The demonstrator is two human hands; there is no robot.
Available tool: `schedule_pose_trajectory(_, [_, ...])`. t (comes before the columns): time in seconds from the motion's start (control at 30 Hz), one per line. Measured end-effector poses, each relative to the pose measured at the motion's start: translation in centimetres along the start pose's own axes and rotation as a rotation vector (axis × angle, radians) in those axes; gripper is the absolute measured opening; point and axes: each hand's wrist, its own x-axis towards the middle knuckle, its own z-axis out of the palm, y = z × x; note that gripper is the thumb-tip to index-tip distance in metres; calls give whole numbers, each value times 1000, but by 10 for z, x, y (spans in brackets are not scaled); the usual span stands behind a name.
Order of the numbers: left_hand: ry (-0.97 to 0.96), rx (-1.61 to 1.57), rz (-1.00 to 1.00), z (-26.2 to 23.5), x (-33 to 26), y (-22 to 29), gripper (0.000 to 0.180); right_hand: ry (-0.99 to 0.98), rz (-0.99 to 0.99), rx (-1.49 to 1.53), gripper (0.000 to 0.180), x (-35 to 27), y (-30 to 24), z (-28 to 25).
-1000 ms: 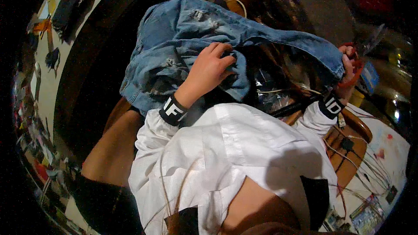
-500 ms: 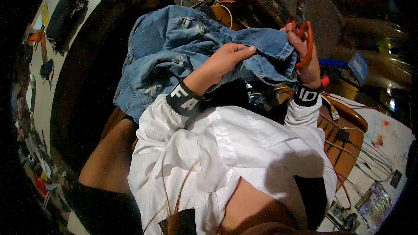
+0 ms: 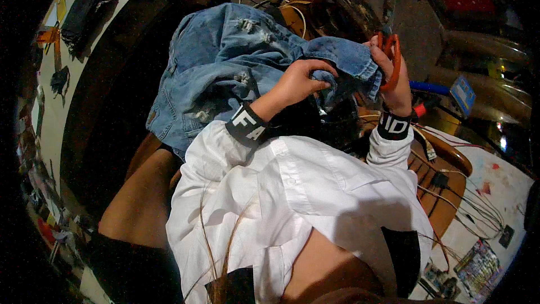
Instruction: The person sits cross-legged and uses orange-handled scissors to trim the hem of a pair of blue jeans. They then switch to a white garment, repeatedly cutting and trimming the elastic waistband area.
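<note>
Centrally, the blue denim garment (image 3: 225,73) drapes over the lap, its hem bunched between both hands, cluttered cables (image 3: 450,191) crowding the right. Left hand (image 3: 298,81) pinches the hem; right hand (image 3: 391,73), raised, grips orange-handled scissors (image 3: 394,56).

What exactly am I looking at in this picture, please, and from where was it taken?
There is no machine here: a person is working with two bare hands. The picture comes from a wide fisheye camera worn on the person's head, looking down, so straight edges bend near the rim and the white-sleeved forearms enter from below. The left hand grips a fold of a ripped blue denim garment, which is draped over the lap. The right hand holds up the garment's other end together with a pair of orange-handled scissors; whether the blades are open I cannot tell. Each wrist carries a black band with white lettering. To the right is a round wooden seat with thin cables running across it, and a pale wall with small objects curves along the left.
</note>
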Motion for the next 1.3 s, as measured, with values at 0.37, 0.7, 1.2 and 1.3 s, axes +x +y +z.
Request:
schedule_pose_trajectory(0.37, [69,-738,-352,-12,6,-5,25,-194,60,-303,52,-6,22,2])
schedule_pose_trajectory(0.7, [163,-907,-332,-7,12,-5,25,108,-245,-656,88,-29,50,51])
schedule_pose_trajectory(1.2, [237,562,613,5,-69,96,39,776,-440,-1068,32,8,-43,-207])
schedule_pose_trajectory(1.3, [177,593,632,-20,-111,109,27,833,-325,-1098,32,12,-60,-256])
